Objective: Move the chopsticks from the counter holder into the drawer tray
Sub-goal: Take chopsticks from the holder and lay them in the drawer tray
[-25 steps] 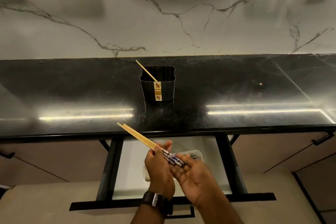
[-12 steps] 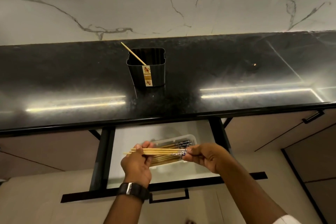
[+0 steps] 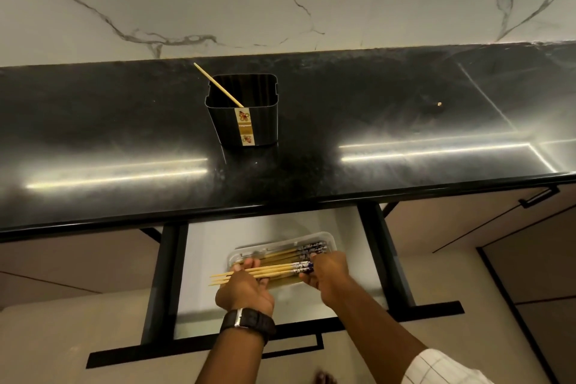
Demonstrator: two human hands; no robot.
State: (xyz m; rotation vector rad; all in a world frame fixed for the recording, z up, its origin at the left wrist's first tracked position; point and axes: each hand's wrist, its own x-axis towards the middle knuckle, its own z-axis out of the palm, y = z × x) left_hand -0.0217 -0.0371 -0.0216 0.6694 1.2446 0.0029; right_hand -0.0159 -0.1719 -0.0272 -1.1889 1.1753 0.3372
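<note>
A bundle of wooden chopsticks [image 3: 271,270] with blue-patterned ends lies level just above the clear plastic tray [image 3: 330,240] in the open drawer [image 3: 205,262]. My left hand [image 3: 246,288] grips the bundle near its thin tips. My right hand [image 3: 327,271] pinches its patterned end. More chopsticks [image 3: 299,251] rest in the tray behind it. On the black counter stands the black ribbed holder [image 3: 268,121] with a sticker, and one chopstick [image 3: 218,84] leans out of it to the left.
The black stone counter [image 3: 374,121] overhangs the back of the drawer. Black drawer rails [image 3: 386,256] flank the tray, with a black handle bar [image 3: 299,349] at the front. Cabinet fronts lie either side, a marble wall behind.
Both hands have carried the chopstick bundle down from in front of the counter edge into the drawer and turned it level over the tray. My view has tilted downward.
</note>
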